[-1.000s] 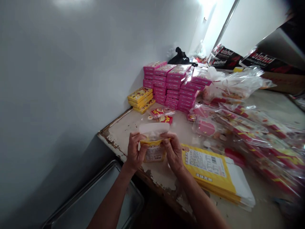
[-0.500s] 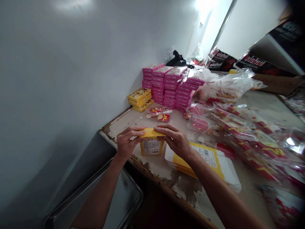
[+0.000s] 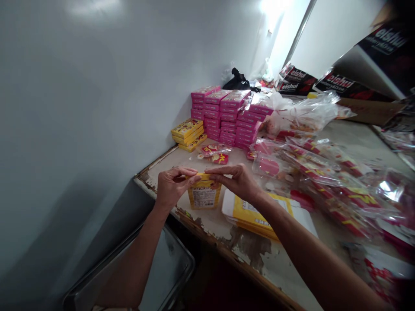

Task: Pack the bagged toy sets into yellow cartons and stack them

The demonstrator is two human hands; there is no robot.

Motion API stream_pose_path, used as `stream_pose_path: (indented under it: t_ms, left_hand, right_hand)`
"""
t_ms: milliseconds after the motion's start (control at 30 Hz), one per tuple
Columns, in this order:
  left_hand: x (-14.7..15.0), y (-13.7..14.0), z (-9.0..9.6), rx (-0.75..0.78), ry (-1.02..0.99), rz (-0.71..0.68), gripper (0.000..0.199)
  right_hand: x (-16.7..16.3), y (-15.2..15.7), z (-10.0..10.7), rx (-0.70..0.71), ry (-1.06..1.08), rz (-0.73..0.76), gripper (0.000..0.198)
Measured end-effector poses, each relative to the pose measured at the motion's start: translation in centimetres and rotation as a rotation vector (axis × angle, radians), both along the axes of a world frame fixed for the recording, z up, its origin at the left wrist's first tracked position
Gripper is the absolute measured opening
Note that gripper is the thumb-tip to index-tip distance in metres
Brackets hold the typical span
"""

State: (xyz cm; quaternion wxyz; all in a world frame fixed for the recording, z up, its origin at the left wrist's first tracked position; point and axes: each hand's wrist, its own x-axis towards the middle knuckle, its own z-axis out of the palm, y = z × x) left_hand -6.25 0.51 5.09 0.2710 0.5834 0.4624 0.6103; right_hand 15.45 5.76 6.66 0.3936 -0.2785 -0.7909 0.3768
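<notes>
A small yellow box [image 3: 204, 196] with a printed white panel stands upright near the table's front left corner. My left hand [image 3: 173, 185] pinches the left end of its top edge between thumb and fingers. On the right end of that edge, my right hand [image 3: 238, 179] has the same kind of pinch. Below my right forearm lies a stack of flat yellow and white cartons [image 3: 246, 216], partly covered by the arm. Behind the box are a few red and yellow packets [image 3: 216, 153] in clear wrap.
Pink boxes [image 3: 223, 116] rise in stacks against the wall, with several yellow boxes [image 3: 188, 131] beside them. Clear-wrapped red packets [image 3: 340, 185] spread over the right side. Dark printed cartons [image 3: 340, 84] stand behind. A metal tray [image 3: 155, 263] sits below the chipped table edge [image 3: 223, 252].
The box's yellow top, tilted toward me before, now shows only as a narrow strip between my fingers. Both hands have drawn slightly closer together, and the view has shifted a little.
</notes>
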Motion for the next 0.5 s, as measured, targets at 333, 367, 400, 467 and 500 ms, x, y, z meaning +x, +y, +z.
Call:
stream_pose_path:
  t_ms: [333, 367, 400, 467, 500]
  left_hand:
    - [-3.2, -0.6, -0.6, 0.035, 0.32, -0.174, 0.021]
    - [-3.4, -0.4, -1.2, 0.042, 0.339, -0.187, 0.026]
    - [-3.3, -0.1, -1.8, 0.054, 0.322, -0.175, 0.031]
    - [-2.3, 0.7, -2.8, 0.091, 0.211, -0.064, 0.041]
    - [-1.4, 1.0, -3.0, 0.107, 0.14, -0.001, 0.043]
  right_hand:
    - [2.1, 0.2, -1.4, 0.312, -0.104, 0.139, 0.038]
    - [1.7, 0.0, -1.9, 0.33, -0.096, 0.103, 0.037]
    - [1.1, -0.4, -2.4, 0.34, -0.099, 0.044, 0.036]
    - [0.1, -1.6, -3.0, 0.322, -0.144, -0.105, 0.036]
    - [0.0, -2.4, -3.0, 0.296, -0.177, -0.158, 0.039]
